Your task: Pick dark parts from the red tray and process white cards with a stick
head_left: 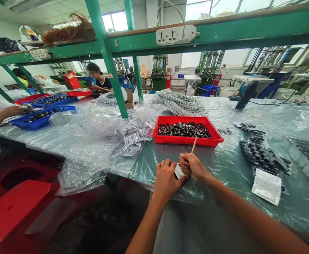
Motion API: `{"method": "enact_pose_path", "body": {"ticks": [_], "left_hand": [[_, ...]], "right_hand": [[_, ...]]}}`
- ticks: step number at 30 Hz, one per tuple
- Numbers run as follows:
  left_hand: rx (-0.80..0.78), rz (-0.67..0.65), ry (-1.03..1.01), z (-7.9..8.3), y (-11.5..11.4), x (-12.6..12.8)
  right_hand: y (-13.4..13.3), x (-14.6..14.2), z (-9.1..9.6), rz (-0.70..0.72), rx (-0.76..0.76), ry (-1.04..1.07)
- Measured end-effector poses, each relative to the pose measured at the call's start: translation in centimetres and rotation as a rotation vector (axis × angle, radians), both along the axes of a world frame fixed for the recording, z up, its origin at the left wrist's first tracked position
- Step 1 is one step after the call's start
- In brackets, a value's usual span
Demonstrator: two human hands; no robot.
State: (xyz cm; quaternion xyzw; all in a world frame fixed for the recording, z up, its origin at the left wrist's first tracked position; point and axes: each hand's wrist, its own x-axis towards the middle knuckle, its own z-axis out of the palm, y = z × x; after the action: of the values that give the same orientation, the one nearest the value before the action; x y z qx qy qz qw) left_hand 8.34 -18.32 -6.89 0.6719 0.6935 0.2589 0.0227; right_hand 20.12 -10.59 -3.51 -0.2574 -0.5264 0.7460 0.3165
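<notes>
My left hand [167,178] is closed around a small white-faced piece [179,171] with dark edges, close to the table's front edge. What kind of piece it is, I cannot make out. My right hand [193,165] grips a thin wooden stick [194,145], whose upper end sticks out above the fist. Its lower end is hidden by the fingers, right beside the white-faced piece. Just beyond both hands stands a red tray [188,141] heaped with small glossy black parts [183,129].
Clear plastic packets [132,139] and crumpled film [87,162] lie left. Stacked black parts [259,150] and a white packet [266,186] lie right. Coiled grey cable [179,102] and a green post [109,63] stand behind. A co-worker's hand [13,110] is by blue trays [38,123].
</notes>
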Motion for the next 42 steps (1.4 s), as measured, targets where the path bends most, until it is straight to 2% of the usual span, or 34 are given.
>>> {"method": "enact_pose_path", "body": {"ticks": [6, 13, 16, 25, 30, 35, 39, 42], "left_hand": [[0.016, -0.005, -0.02, -0.3, -0.5, -1.0], [0.055, -0.022, -0.089, -0.9, -0.8, -1.5], [0.06, -0.024, -0.104, -1.1, -0.6, -1.6], [0.091, -0.043, -0.118, -1.0, -0.8, -1.6], [0.087, -0.001, -0.097, -0.6, -0.8, -1.3], [0.072, -0.009, -0.095, -0.3, -0.8, -0.8], [0.051, -0.025, -0.18, -0.2, -1.1, -1.2], [0.016, -0.055, -0.459, 0.1, -1.1, -2.4]], "right_hand": [[1.6, -1.9, 0.2, -0.18, -0.022, 0.237], [1.0, -4.8, -0.2, -0.252, 0.026, 0.173], [0.5, -5.5, -0.1, -0.241, 0.034, 0.154], [0.3, -5.6, -0.4, -0.219, 0.092, 0.082], [-0.6, -4.1, -0.6, -0.182, 0.033, 0.034], [-2.2, -1.4, -0.1, -0.071, -0.006, 0.029], [-0.4, 1.1, 1.0, -0.092, -0.011, 0.04], [2.4, 4.3, 1.1, -0.153, 0.17, -0.234]]}}
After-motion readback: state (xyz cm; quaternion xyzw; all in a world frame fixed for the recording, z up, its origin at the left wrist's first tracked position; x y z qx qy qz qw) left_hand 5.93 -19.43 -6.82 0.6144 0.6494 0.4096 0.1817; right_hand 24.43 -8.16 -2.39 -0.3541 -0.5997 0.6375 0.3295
